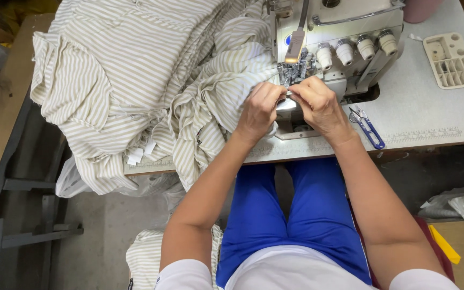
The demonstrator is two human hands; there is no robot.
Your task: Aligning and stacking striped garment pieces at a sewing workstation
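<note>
Beige-and-white striped fabric (226, 80) lies bunched on the table, its edge at the sewing machine's needle.

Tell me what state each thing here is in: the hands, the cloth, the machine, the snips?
Left hand: pinching striped fabric at the needle area.
Right hand: pinching the same spot.
Striped fabric: heaped, crumpled, draping off the table.
Sewing machine: work light on.
Blue thread snips: lying flat, untouched.

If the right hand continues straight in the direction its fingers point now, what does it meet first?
The right hand points up and left toward the sewing machine. It would probably first meet the presser-foot and needle area, just beyond its fingertips, though depth is hard to judge from above.
</note>
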